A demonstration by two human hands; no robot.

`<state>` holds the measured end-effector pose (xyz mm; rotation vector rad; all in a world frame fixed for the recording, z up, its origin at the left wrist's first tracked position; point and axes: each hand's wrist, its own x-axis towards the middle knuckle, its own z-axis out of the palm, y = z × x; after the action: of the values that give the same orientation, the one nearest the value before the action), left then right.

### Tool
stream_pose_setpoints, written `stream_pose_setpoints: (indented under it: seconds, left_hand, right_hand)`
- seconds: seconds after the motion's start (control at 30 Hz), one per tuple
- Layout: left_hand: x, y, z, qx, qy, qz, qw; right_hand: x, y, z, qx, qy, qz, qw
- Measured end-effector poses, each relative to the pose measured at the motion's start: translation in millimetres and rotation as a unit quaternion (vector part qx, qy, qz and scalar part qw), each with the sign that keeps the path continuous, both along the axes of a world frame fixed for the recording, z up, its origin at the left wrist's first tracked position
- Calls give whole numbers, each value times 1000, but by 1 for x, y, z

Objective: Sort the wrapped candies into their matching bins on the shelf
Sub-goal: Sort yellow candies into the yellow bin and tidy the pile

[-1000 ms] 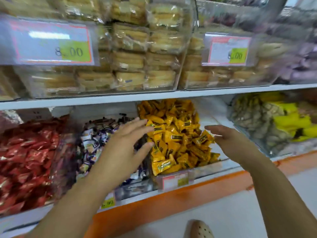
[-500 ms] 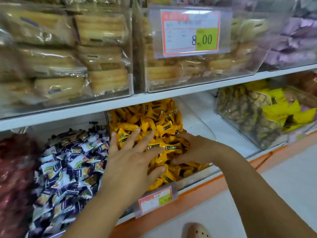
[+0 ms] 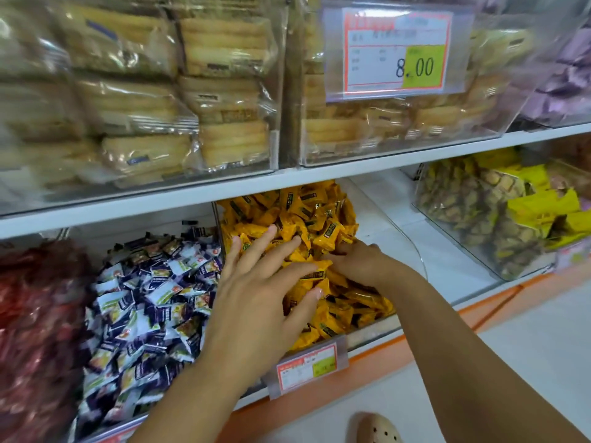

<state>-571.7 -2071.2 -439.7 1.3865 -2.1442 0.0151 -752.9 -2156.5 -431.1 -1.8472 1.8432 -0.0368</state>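
Resting on the yellow candies (image 3: 319, 215), left hand (image 3: 256, 298) beside right hand (image 3: 363, 263).

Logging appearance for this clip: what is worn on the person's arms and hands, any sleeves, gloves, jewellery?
Nothing that shows. No sleeve covers the left forearm or the right forearm up to the frame's edge. The left hand and the right hand have no gloves, rings, watch or bracelet in view. The left hand's nails look short and unpolished.
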Motion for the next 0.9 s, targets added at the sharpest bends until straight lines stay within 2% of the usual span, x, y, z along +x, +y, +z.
stream_pose_setpoints:
  seconds: [0.2,0.53,0.73,0.83,0.9]
  left_hand:
    - [-2,-1,-2,-10,3,11,1000]
    - [-3,-3,-3,-24,66,24,997]
    - [-3,-8,8,6,93,65,994]
    - [-3,-11,9,37,71,75,994]
    - [-3,-11,9,37,75,80,993]
  right_hand:
    - [0,2,-17,-48,-163,-110,979]
    - [-20,23,9,-96,-379,-88,916]
    - [-16,34,25,-132,-421,-9,897]
    - [-8,36,21,-130,-387,17,913]
    - [-9,34,17,-146,-357,-5,923]
